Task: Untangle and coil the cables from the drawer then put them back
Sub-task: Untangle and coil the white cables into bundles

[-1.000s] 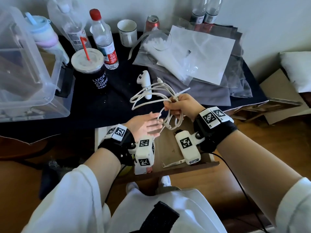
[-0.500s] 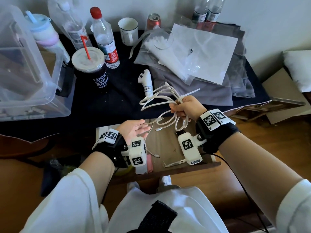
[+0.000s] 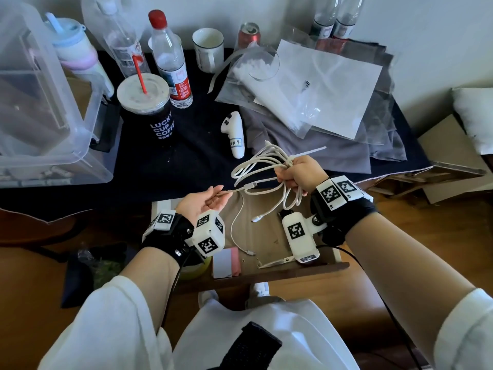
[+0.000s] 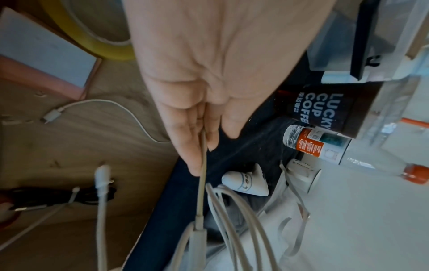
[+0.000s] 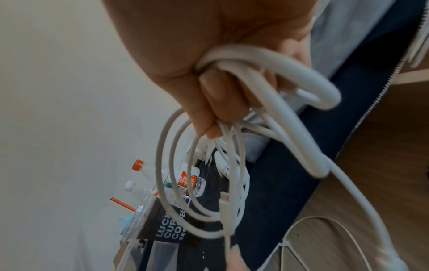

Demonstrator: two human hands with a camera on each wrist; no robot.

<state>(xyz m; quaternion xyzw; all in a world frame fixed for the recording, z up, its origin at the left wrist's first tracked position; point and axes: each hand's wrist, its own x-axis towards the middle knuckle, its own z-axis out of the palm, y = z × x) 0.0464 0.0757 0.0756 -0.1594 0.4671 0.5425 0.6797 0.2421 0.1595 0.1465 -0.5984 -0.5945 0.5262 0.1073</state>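
Observation:
My right hand (image 3: 296, 172) grips a tangled bundle of white cables (image 3: 256, 164) above the front edge of the dark table. Loops stick out to the left and hang below the fist (image 5: 209, 77), with one plug end (image 3: 257, 218) dangling over the open wooden drawer (image 3: 269, 239). My left hand (image 3: 210, 200), palm up, pinches a strand of that white cable (image 4: 202, 165) just short of its connector (image 3: 248, 186). Another thin white cable (image 3: 234, 228) lies loose in the drawer. A tied black cable bundle (image 4: 58, 196) also lies there.
In the drawer are scissors (image 3: 277, 261), a pink and white card (image 3: 226, 263) and a yellow tape roll (image 4: 92, 42). On the table stand a clear plastic box (image 3: 48, 102), a coffee cup (image 3: 152, 110), bottles, a mug, a white controller (image 3: 234, 134) and plastic bags (image 3: 320, 89).
My left hand let go of the bundle, dropped toward the drawer, then turned palm up and pinched a cable end. My right hand carried the bundle slightly right.

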